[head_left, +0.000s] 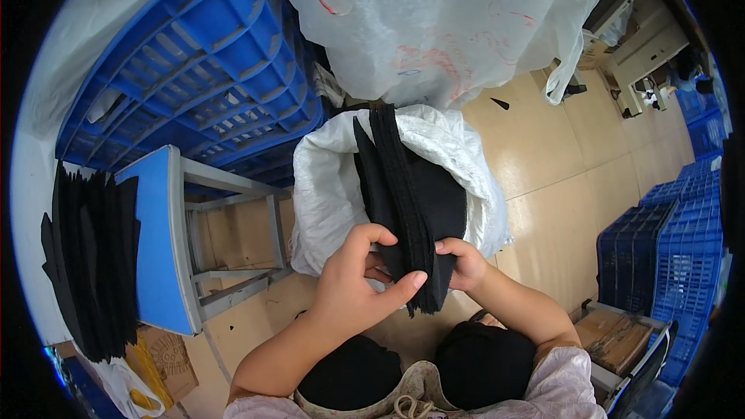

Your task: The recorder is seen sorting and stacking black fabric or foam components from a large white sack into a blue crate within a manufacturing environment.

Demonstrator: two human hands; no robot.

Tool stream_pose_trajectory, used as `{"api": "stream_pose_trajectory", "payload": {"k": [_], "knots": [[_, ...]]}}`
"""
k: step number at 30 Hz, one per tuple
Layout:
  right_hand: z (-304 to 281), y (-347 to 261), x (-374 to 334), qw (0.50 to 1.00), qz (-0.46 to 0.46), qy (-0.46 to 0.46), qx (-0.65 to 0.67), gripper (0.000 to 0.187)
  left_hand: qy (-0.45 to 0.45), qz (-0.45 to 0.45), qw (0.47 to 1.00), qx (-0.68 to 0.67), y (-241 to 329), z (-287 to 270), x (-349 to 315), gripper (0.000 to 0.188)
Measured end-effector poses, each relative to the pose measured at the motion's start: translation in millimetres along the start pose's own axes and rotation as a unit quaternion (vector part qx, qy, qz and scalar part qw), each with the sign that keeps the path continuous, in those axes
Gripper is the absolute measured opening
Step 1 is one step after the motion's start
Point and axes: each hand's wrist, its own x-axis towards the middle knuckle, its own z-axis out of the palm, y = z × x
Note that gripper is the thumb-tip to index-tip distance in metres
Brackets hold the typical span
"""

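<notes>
Between my hands is a thick stack of black fabric pieces [407, 209], standing on edge with the layers facing up. My left hand [369, 268] grips its near end, thumb on the top edges and fingers at the left side. On the right side, my right hand [462, 262] pinches the outer layers with the thumb in front; its other fingers are partly hidden. The stack lies over the mouth of a white woven sack [320, 194]. More black fabric [442, 194] shows inside the sack, beside the stack.
At left, a blue-topped stool [159, 240] bears a row of black fabric pieces [91, 256]. Blue crates [194, 62] stand behind it. A large translucent plastic bag [442, 23] bulges beyond the sack. More blue crates [687, 240] and a cardboard box [617, 337] are at right.
</notes>
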Motion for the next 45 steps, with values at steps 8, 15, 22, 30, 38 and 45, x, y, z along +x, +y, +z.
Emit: {"api": "stream_pose_trajectory", "payload": {"k": [8, 15, 22, 30, 38, 45], "knots": [[-8, 3, 0, 1.0, -0.002, 0.022, 0.003, 0.054, 0.009, -0.027, 0.999, 0.024, 3, 0, 0, 0.047], [-7, 4, 2, 1.0, -0.012, 0.021, 0.001, 0.052, 0.008, 0.004, 1.0, 0.013, -3, 0, -1, 0.046], [-2, 0, -3, 0.999, -0.002, 0.04, 0.004, 0.056, 0.014, -0.01, 1.0, 0.006, 3, -1, -1, 0.042], [-14, 4, -1, 0.999, 0.027, 0.033, 0.025, 0.06, 0.002, 0.002, 0.998, -0.056, 4, 4, -1, 0.048], [-14, 6, 0, 0.998, 0.05, 0.03, 0.022, 0.063, -0.041, 0.076, 0.995, 0.039, -2, 2, -2, 0.068], [9, 3, -2, 0.997, -0.041, 0.065, -0.03, 0.057, 0.02, -0.008, 0.995, -0.097, -6, -12, 4, 0.082]]}}
